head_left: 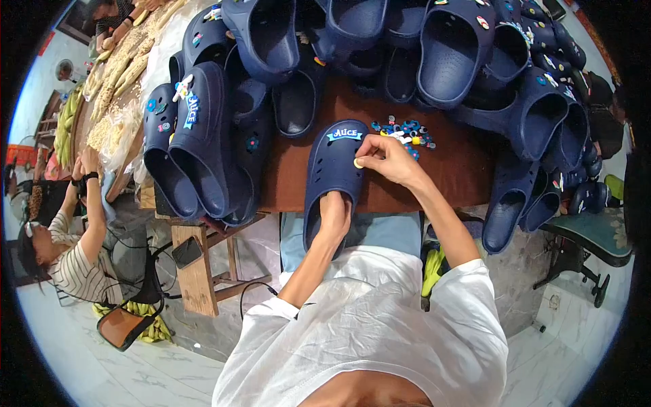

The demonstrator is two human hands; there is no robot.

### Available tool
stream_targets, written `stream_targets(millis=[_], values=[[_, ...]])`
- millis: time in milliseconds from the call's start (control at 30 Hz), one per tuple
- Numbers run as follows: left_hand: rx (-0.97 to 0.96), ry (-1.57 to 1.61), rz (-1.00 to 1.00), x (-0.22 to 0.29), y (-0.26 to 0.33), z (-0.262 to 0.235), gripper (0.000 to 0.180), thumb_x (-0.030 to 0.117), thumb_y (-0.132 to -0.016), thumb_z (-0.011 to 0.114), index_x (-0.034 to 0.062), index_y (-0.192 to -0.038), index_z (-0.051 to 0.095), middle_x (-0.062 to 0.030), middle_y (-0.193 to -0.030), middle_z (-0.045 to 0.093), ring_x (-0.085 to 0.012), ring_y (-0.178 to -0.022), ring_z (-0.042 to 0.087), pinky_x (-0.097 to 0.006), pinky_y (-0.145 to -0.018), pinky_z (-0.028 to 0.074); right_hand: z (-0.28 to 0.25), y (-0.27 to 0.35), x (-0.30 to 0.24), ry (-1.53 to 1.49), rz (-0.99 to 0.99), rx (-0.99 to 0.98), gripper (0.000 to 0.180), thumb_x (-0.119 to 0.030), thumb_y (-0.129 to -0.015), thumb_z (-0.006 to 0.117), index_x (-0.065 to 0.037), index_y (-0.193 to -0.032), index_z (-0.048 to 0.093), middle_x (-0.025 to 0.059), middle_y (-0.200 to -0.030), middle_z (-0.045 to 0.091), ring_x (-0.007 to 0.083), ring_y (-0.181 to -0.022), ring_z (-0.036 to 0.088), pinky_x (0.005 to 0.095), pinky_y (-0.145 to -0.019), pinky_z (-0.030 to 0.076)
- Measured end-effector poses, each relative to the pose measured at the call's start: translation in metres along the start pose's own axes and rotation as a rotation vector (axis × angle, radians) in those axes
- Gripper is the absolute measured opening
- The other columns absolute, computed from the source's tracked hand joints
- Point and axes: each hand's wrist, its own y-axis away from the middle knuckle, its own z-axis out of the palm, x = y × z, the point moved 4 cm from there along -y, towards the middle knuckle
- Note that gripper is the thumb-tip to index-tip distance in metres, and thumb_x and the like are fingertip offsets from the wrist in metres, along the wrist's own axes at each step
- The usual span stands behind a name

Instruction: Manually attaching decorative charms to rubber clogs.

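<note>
A navy clog with holes in its upper lies in front of me, its toe pointing away. A light-blue banner-shaped charm is fixed near the toe. My left hand reaches into the clog's opening, its fingers hidden under the upper. At the upper's right edge, my right hand pinches a small pale-yellow charm between thumb and finger. A heap of small colourful charms lies on the brown tabletop, just beyond my right hand.
Navy clogs are stacked at the left, with more clogs piled along the far side and right. A phone rests on a wooden stool. At the left, other people sit by a table with corn. A green-topped stool stands right.
</note>
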Motion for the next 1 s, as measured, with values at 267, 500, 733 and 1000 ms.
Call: stream_targets(millis=[267, 500, 733, 1000], values=[[-0.129, -0.2, 0.157, 0.012, 0.008, 0.003, 0.015, 0.015, -0.098, 0.056, 0.0047, -0.088, 0.062, 0.0045, -0.072, 0.051, -0.0051, -0.055, 0.04, -0.024, -0.05, 0.032, 0.0, 0.033, 0.023, -0.109, -0.001, 0.365, 0.008, -0.01, -0.093, 0.068, -0.003, -0.098, 0.068, -0.0012, -0.092, 0.067, 0.0041, -0.08, 0.059, 0.0209, -0.07, 0.048], [-0.241, -0.141, 0.185, 0.015, 0.02, 0.003, 0.015, 0.009, -0.09, 0.058, -0.0033, -0.097, 0.064, -0.0021, -0.093, 0.061, -0.009, -0.084, 0.055, -0.024, -0.073, 0.042, -0.073, 0.071, 0.032, 0.256, 0.075, 0.551, 0.012, -0.007, -0.091, 0.066, -0.003, -0.102, 0.069, 0.0027, -0.094, 0.071, 0.0087, -0.078, 0.062, 0.0256, -0.072, 0.052], [-0.417, 0.2, 0.284, 0.017, 0.041, 0.005, 0.005, 0.013, -0.085, 0.061, 0.0132, -0.086, 0.056, -0.0011, -0.089, 0.053, -0.0172, -0.089, 0.049, -0.033, -0.081, 0.038, -0.071, 0.08, 0.023, 0.55, 0.064, 0.472, 0.017, -0.011, -0.085, 0.072, -0.004, -0.099, 0.068, 0.0092, -0.089, 0.065, 0.0214, -0.076, 0.065, 0.0335, -0.069, 0.052], [-0.388, 0.333, 0.101, 0.017, 0.025, 0.003, 0.023, 0.031, -0.088, 0.068, 0.0121, -0.096, 0.057, -0.0043, -0.097, 0.059, -0.0207, -0.097, 0.054, -0.037, -0.094, 0.042, -0.058, 0.071, 0.014, 0.719, 0.081, 0.481, 0.023, -0.017, -0.081, 0.076, -0.003, -0.096, 0.066, 0.0109, -0.093, 0.064, 0.0256, -0.079, 0.066, 0.0377, -0.07, 0.052]])
